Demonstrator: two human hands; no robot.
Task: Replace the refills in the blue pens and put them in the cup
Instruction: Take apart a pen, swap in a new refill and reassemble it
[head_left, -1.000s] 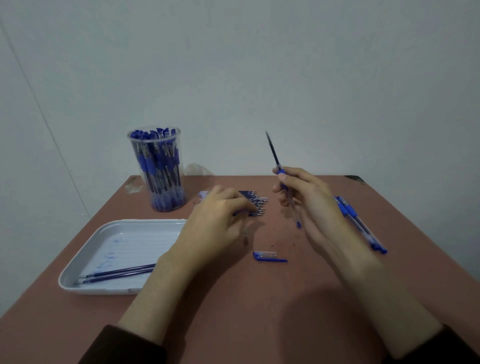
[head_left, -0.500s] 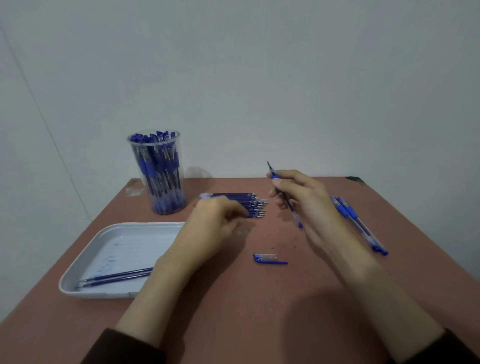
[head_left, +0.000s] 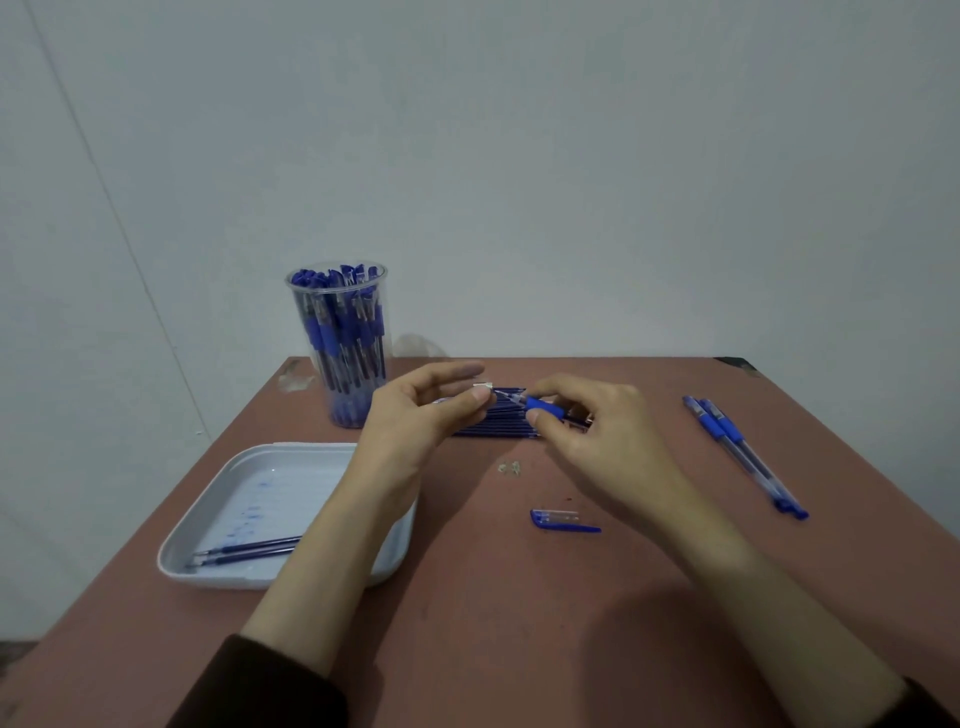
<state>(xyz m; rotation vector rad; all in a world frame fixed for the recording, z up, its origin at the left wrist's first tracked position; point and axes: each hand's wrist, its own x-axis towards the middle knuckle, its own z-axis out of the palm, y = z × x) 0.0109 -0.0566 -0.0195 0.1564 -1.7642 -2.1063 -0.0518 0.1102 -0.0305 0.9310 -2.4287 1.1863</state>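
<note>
My right hand (head_left: 597, 436) grips a blue pen barrel (head_left: 543, 405) by its rubber grip, its front end pointing left. My left hand (head_left: 415, 415) pinches the small silver tip piece (head_left: 484, 387) at that front end. Both hands hover above a row of blue refills (head_left: 498, 428) lying on the table. A clear cup (head_left: 340, 343) crammed with blue pens stands at the back left. Two more blue pens (head_left: 737, 452) lie at the right. A blue pen cap (head_left: 561, 520) lies in front of my hands.
A white tray (head_left: 218, 519) at the front left holds two used refills (head_left: 244, 551) and ink spots. Small pale bits (head_left: 510, 467) lie on the brown table (head_left: 519, 623). A white wall rises behind the table's back edge.
My right hand lowered the pen from upright to level, with the refill now inside the barrel. My left hand left the refill row and rose to meet the pen's front with the silver tip.
</note>
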